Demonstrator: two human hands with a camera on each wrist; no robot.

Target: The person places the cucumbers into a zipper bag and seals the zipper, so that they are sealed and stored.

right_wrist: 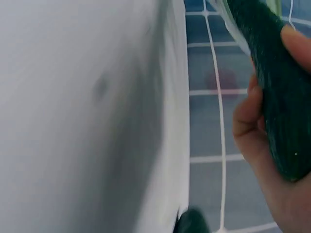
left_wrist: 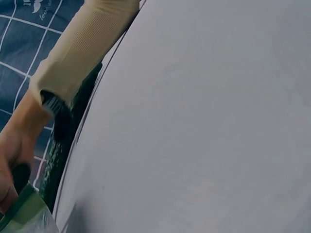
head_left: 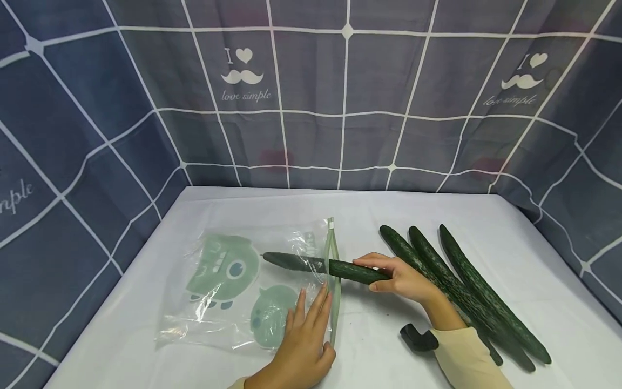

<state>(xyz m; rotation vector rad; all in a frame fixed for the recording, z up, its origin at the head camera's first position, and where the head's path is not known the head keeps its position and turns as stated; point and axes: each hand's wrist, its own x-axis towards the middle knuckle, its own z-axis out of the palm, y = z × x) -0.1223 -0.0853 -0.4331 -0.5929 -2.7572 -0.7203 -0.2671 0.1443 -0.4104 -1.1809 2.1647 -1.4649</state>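
Note:
A clear zip bag point(head_left: 184, 324) with green cartoon prints lies flat on the table, its green-edged mouth point(head_left: 336, 310) facing right. My left hand point(head_left: 303, 346) rests on the bag beside the mouth, fingers straight and slightly spread. A dark green cucumber point(head_left: 357, 271) runs through the mouth, its tapered front part inside the bag. My right hand point(head_left: 400, 275) grips its rear end between thumb and fingers. In the right wrist view the cucumber point(right_wrist: 286, 102) lies across the palm, its blunt end near the wrist.
Three more long cucumbers point(head_left: 486, 292) lie side by side at the right, partly behind the right forearm. A black wrist device point(head_left: 419, 338) sits at the right cuff. The white-covered table point(head_left: 369, 351) is surrounded by a grey checked curtain point(head_left: 311, 81).

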